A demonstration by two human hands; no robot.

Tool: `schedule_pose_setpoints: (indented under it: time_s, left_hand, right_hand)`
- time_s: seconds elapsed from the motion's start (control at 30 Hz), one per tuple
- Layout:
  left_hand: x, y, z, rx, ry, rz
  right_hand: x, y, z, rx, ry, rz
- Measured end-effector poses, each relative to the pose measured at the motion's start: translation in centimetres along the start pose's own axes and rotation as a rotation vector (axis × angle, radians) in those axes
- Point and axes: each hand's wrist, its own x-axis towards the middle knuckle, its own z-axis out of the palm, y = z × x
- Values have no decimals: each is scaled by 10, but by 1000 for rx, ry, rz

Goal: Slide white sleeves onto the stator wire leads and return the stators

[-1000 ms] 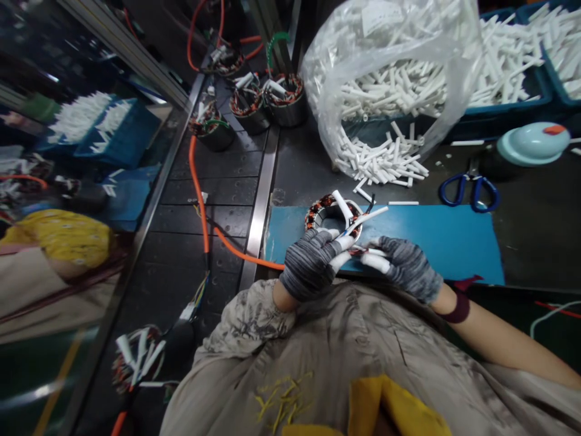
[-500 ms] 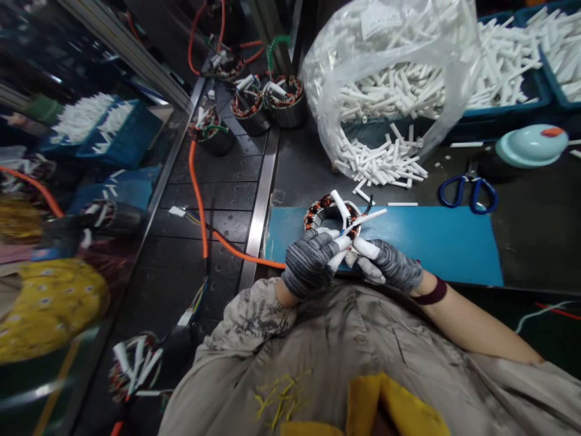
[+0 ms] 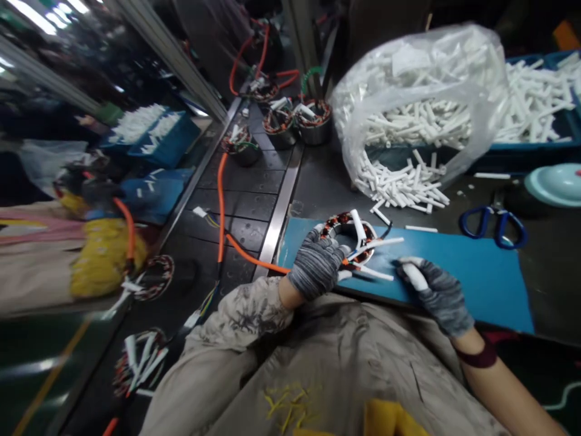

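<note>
A ring-shaped motor stator with copper windings sits on the blue mat. White sleeves stick out from its leads. My left hand, in a grey glove with white fingertips, is closed on the near left side of the stator and its leads, hiding part of both. Over the mat to the right of the stator, apart from it, is my right hand in a matching glove. Its fingers are loosely bent and slightly blurred, and no object shows in them.
A plastic bag spills white tubes behind the mat. Blue-handled scissors and a pale turquoise lid lie right. On the left, several stators stand on the dark conveyor, crossed by an orange cable. A co-worker's yellow sleeve is further left.
My right hand has left the stator and moved right, over the mat. My left hand keeps its hold. The whole view has shifted, with surroundings appearing lower and further right.
</note>
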Motion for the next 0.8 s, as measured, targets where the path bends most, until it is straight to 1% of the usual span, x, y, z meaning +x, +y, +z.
schedule_pose_setpoints:
  time_s: [0.1, 0.13, 0.17, 0.23, 0.33, 0.4, 0.47, 0.57, 0.63, 0.67, 0.7, 0.77, 0.8]
  left_hand:
    - [-8, -23, -17, 4, -157, 16]
    - [-14, -33, -24, 7, -207, -10]
    - [-20, -43, -31, 11, -255, -63]
    - [-36, -65, -47, 32, -328, -214]
    - [-61, -99, -69, 81, -386, -457]
    - [-78, -118, -77, 114, -416, -644]
    - [-95, -132, -80, 154, -437, -838]
    - [-116, -141, -78, 293, -424, -1054]
    - [-124, -143, -81, 433, -372, -1143]
    - [-124, -144, -85, 498, -327, -1149]
    - [-121, -146, -89, 542, -273, -1124]
    - [-102, -153, -99, 533, -151, -993]
    - [-86, -159, -103, 489, -99, -904]
  right_hand:
    - [-3, 13, 8, -98, 75, -155]
    - [-3, 16, 10, -107, 84, -195]
    - [-3, 19, 11, -111, 88, -231]
    - [-2, 23, 13, -115, 107, -298]
    - [-3, 28, 16, -116, 136, -358]
    - [-5, 32, 19, -110, 150, -363]
    - [-6, 35, 22, -111, 165, -364]
    - [-7, 40, 26, -137, 162, -368]
    - [-6, 42, 27, -148, 163, -371]
    - [-6, 42, 27, -148, 162, -376]
    - [-5, 42, 26, -147, 160, -382]
    - [-3, 42, 25, -149, 148, -388]
    - [-3, 41, 25, -154, 142, -389]
